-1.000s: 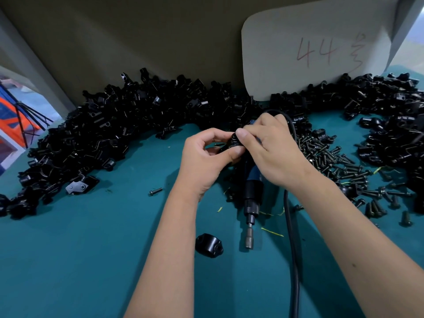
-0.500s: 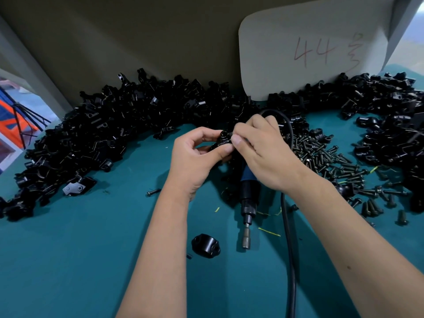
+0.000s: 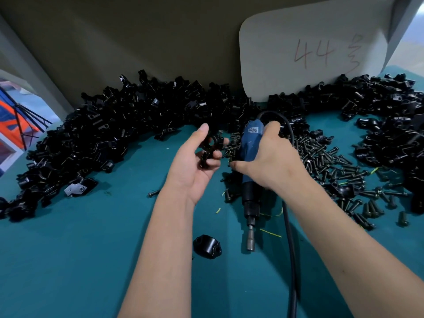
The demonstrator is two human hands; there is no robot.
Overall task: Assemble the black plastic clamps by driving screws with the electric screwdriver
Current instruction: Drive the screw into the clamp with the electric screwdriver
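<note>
My left hand (image 3: 195,166) holds a black plastic clamp (image 3: 212,145) between thumb and fingers, just above the teal table. To its right, my right hand (image 3: 273,161) wraps around the blue body of the electric screwdriver (image 3: 250,171), which lies on the table with its metal bit (image 3: 250,239) pointing toward me. The tool's black cable (image 3: 290,249) runs down past my right forearm. A single black clamp half (image 3: 207,246) lies on the table left of the bit. Loose black screws (image 3: 332,161) are heaped to the right of the screwdriver.
A long pile of black clamp parts (image 3: 110,138) curves along the back of the teal table (image 3: 68,260), from far left to far right. A pale card marked 44 (image 3: 309,49) leans on the back wall. One stray screw (image 3: 153,193) lies left of my left forearm.
My hands have parted. The right hand let go of the clamp and dropped onto the screwdriver's blue body. The left hand keeps the clamp and has turned palm-up.
</note>
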